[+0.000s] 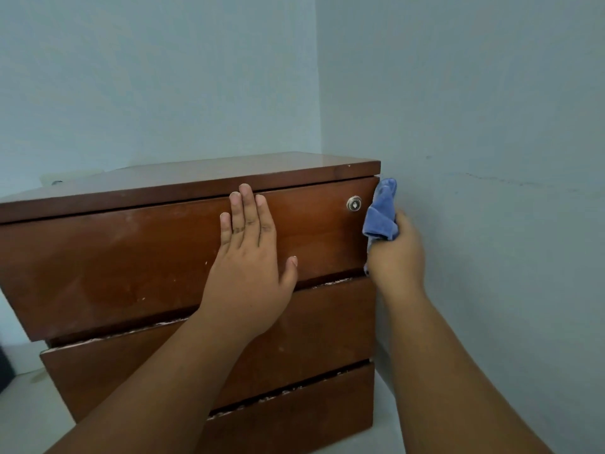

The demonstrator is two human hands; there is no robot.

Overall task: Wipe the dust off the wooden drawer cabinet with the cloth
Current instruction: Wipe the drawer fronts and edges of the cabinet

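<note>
Both forearms enter from the lower edge and reach up to the cabinet (98,257), which stands on a pale floor (26,414) in the corner of two blue-grey walls.

Left hand (248,257): fingers straight and close together, palm laid flat on the front of the top drawer (131,250) near its middle, thumb spread aside. It holds nothing. Judged purpose: to brace the cabinet, or keep the drawer pushed in, while the other hand works.

Right hand (396,253): fingers curled round a bunched blue cloth (381,214), gripped so that a wad stands out above the fist. The cloth sits at the cabinet's right front edge, just beside the round metal lock (354,203), its tip near the underside of the top board. The hand lies in the narrow gap between the cabinet's right side and the wall (491,126). Whether the cloth presses the side panel or only the front edge cannot be told.

Condition: pale smears and specks mark the top drawer front toward its left, and whitish debris lines the gaps above the middle drawer (311,322) and bottom drawer (311,404).

Judgement: wiping is at the right edge; the drawer fronts and gaps appear not yet done
</note>
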